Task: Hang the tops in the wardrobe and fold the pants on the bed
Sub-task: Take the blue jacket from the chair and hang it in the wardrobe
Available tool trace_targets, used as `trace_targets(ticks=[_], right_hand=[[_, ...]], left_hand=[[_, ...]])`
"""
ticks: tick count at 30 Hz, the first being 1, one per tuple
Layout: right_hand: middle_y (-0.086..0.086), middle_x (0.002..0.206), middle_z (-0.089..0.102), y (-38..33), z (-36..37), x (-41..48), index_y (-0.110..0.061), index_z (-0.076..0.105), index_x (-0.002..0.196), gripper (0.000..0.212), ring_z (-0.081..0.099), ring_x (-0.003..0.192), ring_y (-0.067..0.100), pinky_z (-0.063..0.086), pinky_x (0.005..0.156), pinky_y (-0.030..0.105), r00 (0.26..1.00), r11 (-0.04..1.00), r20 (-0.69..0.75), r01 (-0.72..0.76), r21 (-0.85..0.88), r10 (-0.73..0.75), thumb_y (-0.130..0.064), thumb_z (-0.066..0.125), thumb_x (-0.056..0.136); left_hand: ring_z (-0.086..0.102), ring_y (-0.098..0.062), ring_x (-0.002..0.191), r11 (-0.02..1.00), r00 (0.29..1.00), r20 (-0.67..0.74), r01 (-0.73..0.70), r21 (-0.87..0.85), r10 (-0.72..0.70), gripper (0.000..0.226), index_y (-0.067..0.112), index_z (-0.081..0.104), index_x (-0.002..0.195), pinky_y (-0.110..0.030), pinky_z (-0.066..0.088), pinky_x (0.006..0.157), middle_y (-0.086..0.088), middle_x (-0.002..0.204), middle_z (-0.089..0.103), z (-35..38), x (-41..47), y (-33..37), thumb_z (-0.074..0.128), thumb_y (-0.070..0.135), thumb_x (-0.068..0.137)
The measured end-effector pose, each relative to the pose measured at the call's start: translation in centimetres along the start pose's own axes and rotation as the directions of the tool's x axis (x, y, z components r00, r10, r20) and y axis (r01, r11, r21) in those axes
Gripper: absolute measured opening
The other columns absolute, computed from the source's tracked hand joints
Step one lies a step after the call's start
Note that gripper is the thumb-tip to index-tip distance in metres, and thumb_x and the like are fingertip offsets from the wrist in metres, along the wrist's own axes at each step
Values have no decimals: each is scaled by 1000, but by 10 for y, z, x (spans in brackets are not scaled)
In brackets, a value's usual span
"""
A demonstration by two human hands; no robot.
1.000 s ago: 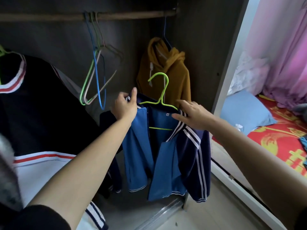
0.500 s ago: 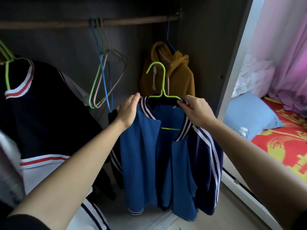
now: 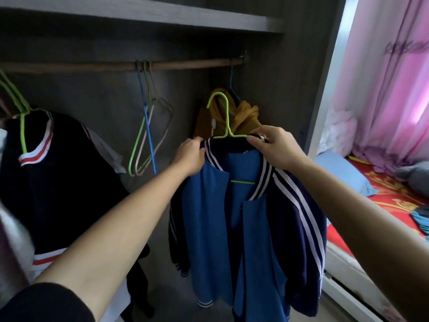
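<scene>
Gripping each shoulder of the blue-and-navy zip jacket with white stripes, the left hand and right hand curl their fingers round its collar, likely so it sits square on the lime-green wire hanger. The jacket is held inside the wardrobe, its hook free below the far brown wooden rail. A mustard hoodie hangs behind it.

- The blue jacket now sits square on the green hanger. A second ago it drooped lower between the hands.
- The right hand has slid from the striped shoulder up to the collar and pinches it beside the hanger's neck.
- The left hand has closed its raised thumb onto the collar's other end.
- Both hands have risen towards the rail.
</scene>
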State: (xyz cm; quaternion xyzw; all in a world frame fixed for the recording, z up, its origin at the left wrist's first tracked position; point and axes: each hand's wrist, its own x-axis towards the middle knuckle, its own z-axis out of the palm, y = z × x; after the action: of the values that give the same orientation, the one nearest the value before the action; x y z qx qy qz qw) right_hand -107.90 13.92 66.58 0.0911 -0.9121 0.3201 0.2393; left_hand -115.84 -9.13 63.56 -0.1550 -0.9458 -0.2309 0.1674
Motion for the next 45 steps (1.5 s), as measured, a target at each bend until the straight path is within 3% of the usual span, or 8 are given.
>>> trace_targets(ticks=[10, 17, 21, 26, 30, 35, 40, 45], right_hand=[[2, 108, 67, -33, -2, 45, -22, 67, 118, 30, 60, 102, 22, 40, 78, 29, 953, 990, -269, -130, 52, 139, -40, 55, 97], [7, 121, 66, -35, 6, 128, -18, 63, 126, 34, 59, 112, 25, 46, 86, 30, 957, 983, -236, -140, 123, 166, -36, 53, 99], [3, 113, 61, -32, 17, 180, -17, 56, 134, 35, 56, 85, 10, 44, 69, 23, 977, 980, -165, -108, 169, 137, -30, 50, 102], [7, 120, 60, -14, 44, 232, -16, 51, 138, 37, 60, 90, 16, 49, 70, 27, 985, 975, -83, -132, 181, 149, -25, 48, 102], [9, 120, 60, 12, 72, 246, -17, 50, 138, 39, 62, 101, 26, 55, 87, 39, 974, 974, 87, -213, 74, 207, -26, 47, 101], [9, 113, 61, 24, 84, 245, -20, 55, 130, 34, 60, 95, 26, 52, 82, 38, 986, 990, 92, -140, 0, 139, -35, 39, 104], [12, 112, 60, 21, 77, 227, -15, 55, 120, 43, 59, 99, 31, 48, 78, 38, 984, 963, 103, -119, -243, 147, -49, 35, 102], [18, 130, 52, 19, 78, 181, -11, 44, 136, 52, 55, 112, 34, 45, 78, 40, 998, 949, -54, -57, -311, 42, -49, 36, 102]], left_hand=[[38, -37, 133, 974, 990, 6, -141, 175, 142, 50, 12, 35, 147, -48, 36, 109, -18, 146, 40, -62, 50, -3, 43, 24, 99], [20, -35, 143, 915, 977, -173, -49, 400, 128, 55, 17, 25, 151, -52, 26, 112, -15, 158, 19, -98, 98, 2, 43, 27, 100], [28, -40, 139, 893, 978, -183, -5, 451, 98, 53, 12, 32, 146, -53, 31, 111, -21, 153, 29, -99, 131, -2, 46, 29, 97], [-7, -33, 149, 815, 961, -239, 27, 579, 138, 80, 11, 19, 154, -58, -3, 118, -14, 163, -6, -80, 165, -20, 59, 34, 88], [-2, -35, 149, 747, 940, -283, 47, 663, 191, 70, 6, 49, 138, -59, -2, 115, -16, 163, -1, -62, 170, -34, 69, 28, 75], [4, -40, 148, 710, 927, -284, 29, 704, 244, 56, 6, 64, 121, -64, 3, 115, -19, 162, 5, -58, 171, -44, 69, 25, 69], [-2, -38, 149, 732, 940, -246, -7, 681, 238, 55, 12, 59, 129, -64, 3, 115, -18, 162, 2, -66, 162, -39, 62, 25, 75], [15, -29, 148, 852, 942, -289, 9, 524, 168, 60, 16, 34, 149, -60, 10, 116, -13, 159, 23, -77, 125, -19, 46, 34, 93]])
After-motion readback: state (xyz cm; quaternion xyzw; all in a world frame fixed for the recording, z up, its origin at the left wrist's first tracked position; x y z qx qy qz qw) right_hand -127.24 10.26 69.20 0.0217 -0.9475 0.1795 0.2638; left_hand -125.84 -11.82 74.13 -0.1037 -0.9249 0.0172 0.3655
